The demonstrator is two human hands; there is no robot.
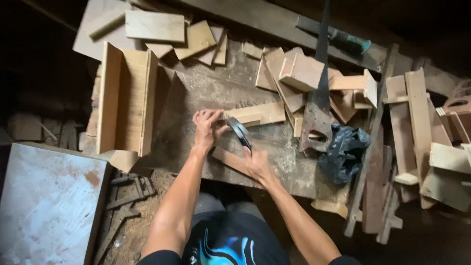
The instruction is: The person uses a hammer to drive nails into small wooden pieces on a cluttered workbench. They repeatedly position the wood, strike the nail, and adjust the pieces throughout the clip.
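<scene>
Here, in the head view, my left hand pinches the end of a wood strip at table centre. My right hand, at five o'clock, closes its grip on a hammer. I judge the strip light, stiff, splintery; best held near its end.

Both hands forward, fingers curled

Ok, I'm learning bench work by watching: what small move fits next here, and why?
Probably a short tap: the right hand grips a hammer whose head sits at the end of the wood strip, which the left hand pinches steady. Whether a nail is there is too small to tell.
</scene>
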